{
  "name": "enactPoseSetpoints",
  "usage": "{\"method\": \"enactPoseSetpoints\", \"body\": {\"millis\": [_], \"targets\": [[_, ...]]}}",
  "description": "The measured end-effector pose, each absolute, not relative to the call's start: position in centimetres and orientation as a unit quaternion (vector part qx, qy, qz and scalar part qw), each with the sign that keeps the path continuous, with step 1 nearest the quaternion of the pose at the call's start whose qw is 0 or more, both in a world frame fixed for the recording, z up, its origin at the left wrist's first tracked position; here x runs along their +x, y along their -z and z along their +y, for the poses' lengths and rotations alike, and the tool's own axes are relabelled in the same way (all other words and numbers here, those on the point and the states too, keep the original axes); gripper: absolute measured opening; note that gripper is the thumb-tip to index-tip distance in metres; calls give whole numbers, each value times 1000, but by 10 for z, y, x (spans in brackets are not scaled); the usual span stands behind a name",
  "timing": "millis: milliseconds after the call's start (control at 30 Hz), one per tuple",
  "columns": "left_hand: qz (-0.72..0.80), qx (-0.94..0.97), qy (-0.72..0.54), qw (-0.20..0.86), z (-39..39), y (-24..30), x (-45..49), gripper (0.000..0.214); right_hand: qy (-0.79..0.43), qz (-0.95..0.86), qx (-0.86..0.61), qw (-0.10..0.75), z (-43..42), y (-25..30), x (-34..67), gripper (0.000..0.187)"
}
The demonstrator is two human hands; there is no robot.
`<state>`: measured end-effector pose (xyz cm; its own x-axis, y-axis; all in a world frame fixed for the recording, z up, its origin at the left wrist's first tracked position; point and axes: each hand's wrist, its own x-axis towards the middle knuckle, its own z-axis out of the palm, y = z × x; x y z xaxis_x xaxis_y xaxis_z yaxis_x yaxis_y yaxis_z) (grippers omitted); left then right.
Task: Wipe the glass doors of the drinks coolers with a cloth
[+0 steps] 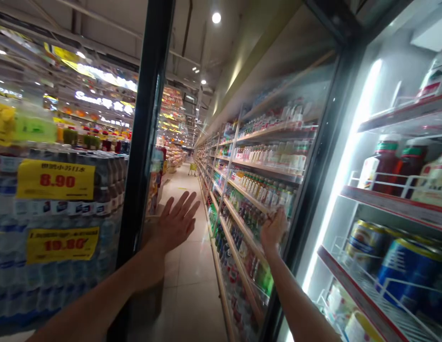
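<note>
A glass door point(235, 285) with black frame bars point(144, 118) stands open in front of me, and the aisle shows through it. My left hand point(176, 221) is raised near the glass beside the left bar, its fingers spread with nothing in them. My right hand point(274, 230) is up at the glass near the right bar, its fingers curled. Something pale and blurred shows at those fingertips; I cannot tell what it is. Whether either palm presses on the glass is not clear.
At the right, lit cooler shelves point(395, 206) hold dark red bottles point(409, 164) and blue cans point(406, 268). Stacked bottle packs with yellow price signs point(56, 179) stand at the left. Long drink shelves point(256, 204) line the aisle point(187, 275), with a yellow-green cart point(193, 167) farther down.
</note>
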<state>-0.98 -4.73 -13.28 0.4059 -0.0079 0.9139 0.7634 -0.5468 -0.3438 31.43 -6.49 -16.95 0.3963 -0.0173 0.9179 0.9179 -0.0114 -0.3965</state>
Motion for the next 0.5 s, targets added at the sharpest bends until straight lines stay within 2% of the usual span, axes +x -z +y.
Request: {"method": "enactPoseSetpoints", "body": {"millis": [100,200,300,367,500], "targets": [[-255,-731,490,400,-46,134,-9,53,431,-454,-547,556,-62,175,272,57],[-254,-731,495,394,-43,134,-10,51,479,-584,-471,456,-64,184,217,58],[-257,-732,493,394,-42,134,-11,51,498,-669,-409,371,-68,183,208,59],[-261,-733,487,396,-43,134,-12,50,495,-634,-434,405,-69,174,233,57],[-263,-732,485,400,-45,134,-11,48,430,-418,-545,586,-63,158,287,56]]}}
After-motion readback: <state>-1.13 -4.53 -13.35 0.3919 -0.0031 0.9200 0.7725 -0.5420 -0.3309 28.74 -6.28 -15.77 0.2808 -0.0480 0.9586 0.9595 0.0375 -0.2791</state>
